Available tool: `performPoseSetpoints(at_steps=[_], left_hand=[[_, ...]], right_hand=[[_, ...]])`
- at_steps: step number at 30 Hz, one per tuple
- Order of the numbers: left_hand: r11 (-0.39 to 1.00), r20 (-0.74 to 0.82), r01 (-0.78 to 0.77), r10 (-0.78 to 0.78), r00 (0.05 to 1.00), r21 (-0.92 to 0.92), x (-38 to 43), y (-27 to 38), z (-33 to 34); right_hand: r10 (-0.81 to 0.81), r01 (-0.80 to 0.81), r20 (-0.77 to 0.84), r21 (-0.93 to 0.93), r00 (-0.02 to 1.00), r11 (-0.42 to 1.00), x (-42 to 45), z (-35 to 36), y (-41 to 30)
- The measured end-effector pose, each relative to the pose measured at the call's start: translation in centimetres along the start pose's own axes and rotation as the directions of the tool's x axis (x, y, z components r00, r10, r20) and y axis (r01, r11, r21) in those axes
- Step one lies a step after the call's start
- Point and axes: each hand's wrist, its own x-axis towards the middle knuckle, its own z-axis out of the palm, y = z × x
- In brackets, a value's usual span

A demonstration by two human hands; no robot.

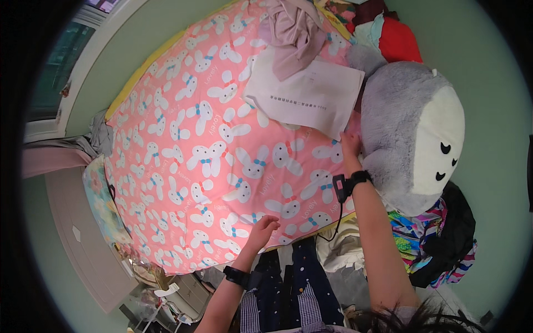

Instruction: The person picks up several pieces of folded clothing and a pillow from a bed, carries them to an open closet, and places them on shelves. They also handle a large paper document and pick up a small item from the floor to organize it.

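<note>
A pink bedspread (266, 166) printed with white rabbits covers the bed before me. My right hand (351, 143) is at the near right corner of a white printed paper sheet (308, 98); whether its fingers grip the corner cannot be told. A crumpled mauve cloth (291, 37) overlaps the sheet's far edge. Over the near part of the bedspread is my left hand (265, 229), its fingers loosely curled and holding nothing. Both wrists wear black straps, and the right one bears a small device with a cable.
A large grey and white plush toy (399, 137) lies right of my right hand. Colourful and black clothes (441, 237) are heaped below it. Red cloth (399, 41) is beyond. A floral pillow (104, 200) lies by the headboard (79, 233) at left.
</note>
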Motion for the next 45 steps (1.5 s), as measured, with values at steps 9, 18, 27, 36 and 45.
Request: performPoseSetpoints(at_steps=[9,18,27,36,45], left_hand=[[0.999,-0.007,-0.007,0.007,1.0,-0.038,0.8,-0.5,2.4],[0.976,0.068,-0.191,0.198,0.978,-0.101,-3.6,3.1,0.3],[0.533,0.263,0.121,0.2,0.944,-0.838,-12.3,-0.9,-3.5],[0.805,0.041,0.049,-0.03,0.999,-0.591,-17.4,-6.6,-10.7],[0.715,-0.124,-0.07,-0.023,0.992,-0.696,-20.8,-10.4,-13.0]], right_hand=[[-0.024,-0.18,0.378,0.496,0.926,0.849,-0.3,-1.6,-5.1],[-0.095,-0.232,0.481,0.574,0.871,0.785,-18.5,-13.8,-11.7],[0.11,-0.679,0.776,0.464,0.622,0.569,-40.1,-16.9,-10.0],[-0.106,-0.66,0.828,0.51,0.551,0.551,-52.4,-21.0,-4.5],[-0.205,-0.661,0.912,0.4,0.355,0.635,-55.6,-28.6,4.3]])
